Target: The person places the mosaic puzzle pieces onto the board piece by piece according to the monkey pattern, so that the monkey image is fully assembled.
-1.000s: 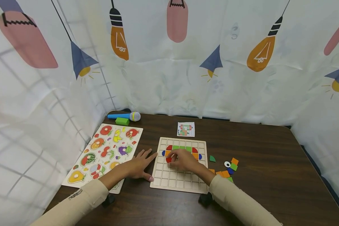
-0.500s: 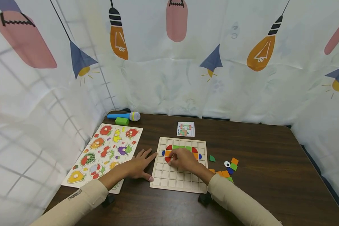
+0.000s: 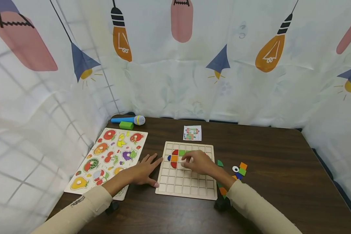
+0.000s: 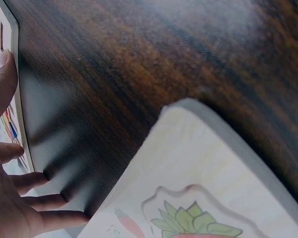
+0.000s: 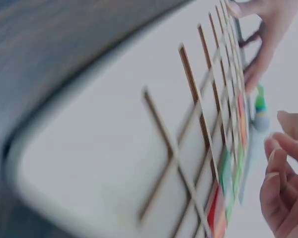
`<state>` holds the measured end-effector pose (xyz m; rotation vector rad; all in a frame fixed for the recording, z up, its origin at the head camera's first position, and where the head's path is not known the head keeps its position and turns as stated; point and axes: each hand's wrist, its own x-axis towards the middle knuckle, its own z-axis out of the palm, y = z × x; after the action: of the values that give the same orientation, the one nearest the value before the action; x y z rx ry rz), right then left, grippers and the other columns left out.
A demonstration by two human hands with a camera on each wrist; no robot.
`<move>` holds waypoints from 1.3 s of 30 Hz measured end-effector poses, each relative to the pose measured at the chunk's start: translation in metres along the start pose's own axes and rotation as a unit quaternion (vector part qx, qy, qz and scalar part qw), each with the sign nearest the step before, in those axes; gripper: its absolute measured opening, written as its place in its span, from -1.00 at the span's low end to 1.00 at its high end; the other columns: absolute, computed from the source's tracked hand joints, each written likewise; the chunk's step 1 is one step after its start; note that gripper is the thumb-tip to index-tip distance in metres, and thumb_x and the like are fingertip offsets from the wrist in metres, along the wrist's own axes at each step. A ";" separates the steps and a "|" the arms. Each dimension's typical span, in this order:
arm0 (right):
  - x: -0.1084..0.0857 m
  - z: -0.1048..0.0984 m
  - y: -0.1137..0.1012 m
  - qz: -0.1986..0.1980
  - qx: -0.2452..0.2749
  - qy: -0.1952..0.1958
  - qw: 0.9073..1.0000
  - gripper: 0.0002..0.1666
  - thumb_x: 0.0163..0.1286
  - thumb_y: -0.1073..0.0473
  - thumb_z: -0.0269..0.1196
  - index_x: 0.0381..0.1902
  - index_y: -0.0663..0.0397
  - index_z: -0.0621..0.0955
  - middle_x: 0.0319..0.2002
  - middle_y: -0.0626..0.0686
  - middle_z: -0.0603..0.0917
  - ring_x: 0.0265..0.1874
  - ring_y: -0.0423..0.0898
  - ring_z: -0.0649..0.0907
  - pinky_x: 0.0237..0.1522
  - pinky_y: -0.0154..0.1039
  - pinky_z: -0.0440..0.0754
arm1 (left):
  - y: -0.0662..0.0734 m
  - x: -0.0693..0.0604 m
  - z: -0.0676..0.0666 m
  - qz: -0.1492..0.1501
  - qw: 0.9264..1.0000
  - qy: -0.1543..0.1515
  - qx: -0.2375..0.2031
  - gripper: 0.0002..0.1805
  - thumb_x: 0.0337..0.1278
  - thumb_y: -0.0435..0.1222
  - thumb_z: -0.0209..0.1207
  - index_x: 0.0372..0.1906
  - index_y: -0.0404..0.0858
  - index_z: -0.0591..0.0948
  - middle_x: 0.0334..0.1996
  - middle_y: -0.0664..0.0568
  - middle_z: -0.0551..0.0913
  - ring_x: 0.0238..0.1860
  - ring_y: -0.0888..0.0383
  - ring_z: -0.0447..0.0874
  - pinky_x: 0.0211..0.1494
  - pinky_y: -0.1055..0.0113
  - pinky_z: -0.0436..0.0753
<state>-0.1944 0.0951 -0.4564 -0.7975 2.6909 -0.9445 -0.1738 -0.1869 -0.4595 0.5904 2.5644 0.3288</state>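
Fingers of the right hand bend loosely, tips apart, gripping nothing I can see; they've shifted right, leaving the lower red piece seemingly placed below the orange square on the board. The left hand spreads at its edge.

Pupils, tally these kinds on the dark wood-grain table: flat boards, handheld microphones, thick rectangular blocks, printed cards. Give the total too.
Flat boards: 2 (pale square wooden grid board, white fruit-picture puzzle board)
Blue handheld microphone: 1
Thick green rectangular block: 1
White printed card: 1
Total: 5
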 end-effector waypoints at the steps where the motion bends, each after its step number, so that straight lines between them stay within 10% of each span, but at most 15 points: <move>1: -0.003 -0.005 0.004 -0.008 0.000 0.002 1.000 -0.76 0.40 0.02 0.34 -0.08 -0.02 0.74 -0.37 -0.18 0.66 -0.53 -0.26 0.48 -0.42 -0.33 0.48 | 0.000 0.000 0.000 0.001 1.000 0.001 0.001 0.13 0.01 0.19 0.39 0.61 -0.08 0.09 0.60 -0.25 -0.04 0.57 -0.41 -0.12 0.41 -0.43 0.16; 24: -0.139 -0.088 0.129 0.028 -0.009 0.028 0.999 -0.70 0.33 0.05 0.39 -0.02 0.02 0.72 -0.24 -0.11 0.65 -0.50 -0.34 0.44 -0.50 -0.36 0.48 | 0.003 0.000 -0.001 0.002 1.000 0.000 0.009 0.14 0.00 0.19 0.40 0.61 -0.08 0.09 0.60 -0.25 -0.04 0.56 -0.42 -0.10 0.42 -0.41 0.18; 39: -0.155 -0.095 0.148 0.066 -0.034 -0.019 0.997 -0.51 0.35 -0.02 0.36 0.18 0.04 0.65 -0.16 -0.09 0.60 -0.43 -0.36 0.41 -0.45 -0.36 0.41 | 0.002 -0.003 -0.001 0.010 1.000 0.002 -0.005 0.13 0.04 0.14 0.40 0.61 -0.13 0.06 0.60 -0.27 -0.05 0.56 -0.44 -0.11 0.41 -0.44 0.15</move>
<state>-0.1593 0.3259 -0.4751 -0.6330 2.7171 -0.8037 -0.1708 -0.1864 -0.4567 0.6130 2.5596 0.3501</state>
